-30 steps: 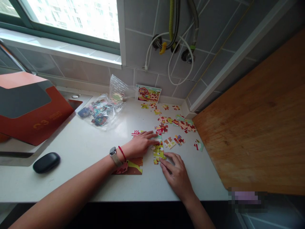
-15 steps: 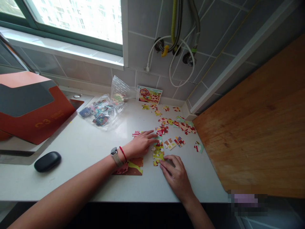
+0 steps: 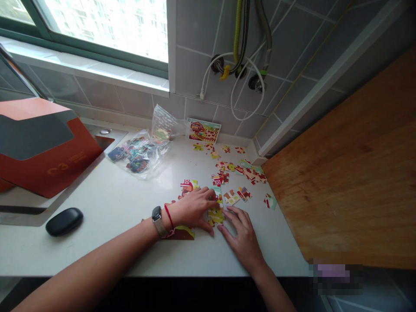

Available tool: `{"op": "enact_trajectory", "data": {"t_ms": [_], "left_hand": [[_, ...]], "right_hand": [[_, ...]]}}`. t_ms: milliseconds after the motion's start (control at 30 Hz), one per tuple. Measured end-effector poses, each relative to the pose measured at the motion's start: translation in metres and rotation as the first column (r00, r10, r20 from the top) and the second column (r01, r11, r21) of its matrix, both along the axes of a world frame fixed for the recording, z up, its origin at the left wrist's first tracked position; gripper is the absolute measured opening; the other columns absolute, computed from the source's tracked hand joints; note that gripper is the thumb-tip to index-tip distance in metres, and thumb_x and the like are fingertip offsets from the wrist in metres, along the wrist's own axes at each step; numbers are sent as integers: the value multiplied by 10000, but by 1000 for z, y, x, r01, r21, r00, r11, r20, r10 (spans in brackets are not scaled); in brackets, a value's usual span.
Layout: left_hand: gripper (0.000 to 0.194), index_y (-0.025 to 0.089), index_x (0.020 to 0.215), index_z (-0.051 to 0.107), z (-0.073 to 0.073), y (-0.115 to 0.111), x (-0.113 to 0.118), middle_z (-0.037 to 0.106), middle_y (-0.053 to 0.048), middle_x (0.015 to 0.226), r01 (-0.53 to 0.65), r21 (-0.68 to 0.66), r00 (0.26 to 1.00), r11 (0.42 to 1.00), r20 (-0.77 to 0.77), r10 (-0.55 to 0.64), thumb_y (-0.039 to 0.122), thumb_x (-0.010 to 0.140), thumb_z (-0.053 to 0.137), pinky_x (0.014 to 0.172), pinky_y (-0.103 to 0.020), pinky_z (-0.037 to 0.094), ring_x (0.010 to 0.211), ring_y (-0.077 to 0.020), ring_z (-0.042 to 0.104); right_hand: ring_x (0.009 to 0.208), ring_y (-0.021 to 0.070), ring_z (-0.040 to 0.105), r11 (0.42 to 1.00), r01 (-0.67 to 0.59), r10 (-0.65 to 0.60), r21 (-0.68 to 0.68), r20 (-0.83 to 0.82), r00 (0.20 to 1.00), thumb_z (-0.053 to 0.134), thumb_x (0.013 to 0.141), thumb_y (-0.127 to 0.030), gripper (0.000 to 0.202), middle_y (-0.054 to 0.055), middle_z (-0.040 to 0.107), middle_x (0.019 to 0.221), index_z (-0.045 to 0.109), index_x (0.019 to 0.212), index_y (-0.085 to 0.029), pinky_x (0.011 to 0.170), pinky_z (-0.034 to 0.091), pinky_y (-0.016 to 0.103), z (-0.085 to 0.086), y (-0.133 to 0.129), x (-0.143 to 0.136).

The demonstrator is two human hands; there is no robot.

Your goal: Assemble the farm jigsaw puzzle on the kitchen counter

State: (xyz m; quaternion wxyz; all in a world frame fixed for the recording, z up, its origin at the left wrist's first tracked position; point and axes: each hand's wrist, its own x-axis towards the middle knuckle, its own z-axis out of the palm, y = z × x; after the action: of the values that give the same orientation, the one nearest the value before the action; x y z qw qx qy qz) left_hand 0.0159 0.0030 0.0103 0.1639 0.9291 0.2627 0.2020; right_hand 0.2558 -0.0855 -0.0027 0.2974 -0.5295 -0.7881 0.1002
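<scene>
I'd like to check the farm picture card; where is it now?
In the head view, the farm picture card stands at the back of the counter, by the tiled wall, just right of the clear plastic bag and behind loose puzzle pieces.

Near frame centre, the left hand (image 3: 196,208) is arching palm-down, thumb spread; lower right of it, the right hand (image 3: 242,240) is curving.

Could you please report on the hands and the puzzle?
Left hand spread over the puzzle strip, hiding part of it. Right hand open at its lower right edge. Other pieces scattered beyond; plastic bag off to the left.
</scene>
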Motion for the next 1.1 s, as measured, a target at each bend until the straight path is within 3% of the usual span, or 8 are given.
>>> {"op": "enact_trajectory", "data": {"t_ms": [133,233,400,567,667,833,1100], "left_hand": [[569,207,1132,720,-1,-3,2,623,-125,1280,-20,-33,1000,999,-3,20,628,778,863,934,-429,495,1100,-315,606],[562,202,1104,710,1,-3,1,623,-118,1286,-11,-74,1000,997,18,13,587,745,906,955,-428,494,1114,-313,606],[581,182,1052,682,6,1,-2,638,-123,1221,-19,-81,999,997,37,22,583,711,928,918,-415,498,1067,-306,602],[522,195,1001,680,6,8,-6,675,-80,1016,-23,-110,999,994,34,27,578,736,914,806,-362,478,937,-267,611],[450,203,995,687,8,11,-10,685,-57,984,-10,-142,1000,990,16,13,514,766,917,778,-339,469,915,-246,620],[524,206,1130,690,16,12,-18,693,-65,1068,-17,-137,998,990,-68,7,433,736,952,822,-357,493,943,-247,629],[316,233,1170,701,18,25,-33,706,-65,1210,-81,-68,994,994,-80,76,267,870,792,969,-417,500,1093,-266,644]], "right_hand": [[1224,291,649,999,-22,21,-24,-41,999,682,983,-360,332,106,703,1300,715,1300,-266,1053,575,477,7,12,6],[1217,269,660,997,-76,75,-24,-50,996,603,1024,-293,286,88,740,1245,731,1278,-266,1086,542,480,17,35,10],[1210,254,663,952,-283,287,-112,18,958,585,1013,-197,286,82,754,1249,767,1220,-271,1076,536,479,34,89,7],[1222,250,664,891,-424,437,-165,54,898,667,954,-174,330,88,755,1277,761,1255,-270,1082,538,477,33,126,0],[1236,253,659,872,-459,471,-169,34,881,707,949,-207,314,94,749,1294,765,1252,-263,1094,536,479,25,130,1],[1288,260,628,863,-475,486,-171,26,874,718,951,-186,277,76,733,1339,796,1195,-293,1133,512,502,16,123,8],[1312,273,611,866,-456,470,-206,23,882,766,929,-211,205,62,733,1349,834,1094,-313,1138,507,521,17,125,15]]}}
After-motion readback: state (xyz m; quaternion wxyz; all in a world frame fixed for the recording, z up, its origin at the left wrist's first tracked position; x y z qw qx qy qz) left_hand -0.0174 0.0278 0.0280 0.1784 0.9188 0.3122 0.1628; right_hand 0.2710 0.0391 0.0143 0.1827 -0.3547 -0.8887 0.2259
